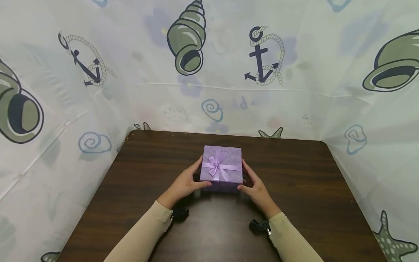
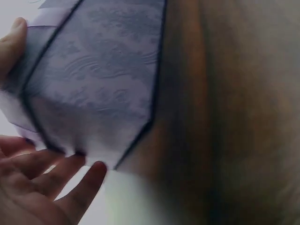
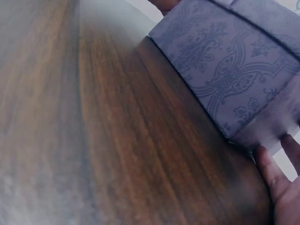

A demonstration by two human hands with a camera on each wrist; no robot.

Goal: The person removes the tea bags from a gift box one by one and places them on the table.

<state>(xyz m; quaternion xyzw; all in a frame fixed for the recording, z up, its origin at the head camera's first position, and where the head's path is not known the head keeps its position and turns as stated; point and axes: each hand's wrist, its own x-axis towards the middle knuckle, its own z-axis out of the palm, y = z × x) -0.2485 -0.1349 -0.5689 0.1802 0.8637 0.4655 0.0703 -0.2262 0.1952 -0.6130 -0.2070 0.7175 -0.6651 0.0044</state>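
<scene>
A purple gift box [image 1: 229, 154] with a lilac ribbon and bow [image 1: 216, 166] on its lid is held at the middle of the dark wooden table. My left hand [image 1: 182, 185] grips its left side, thumb at the front corner and fingers along the side. On the opposite side my right hand [image 1: 258, 192] holds it the same way. In the left wrist view, fingertips touch the side of the patterned box [image 2: 103, 70]. The right wrist view shows the box [image 3: 225, 70] close over the wood, with fingertips against its side.
The brown table [image 1: 147, 156] has rounded far corners. Around it hangs a pale cloth [image 1: 229, 65] printed with shells, anchors and starfish. A black wrist device sits under each light sleeve [image 1: 140, 233].
</scene>
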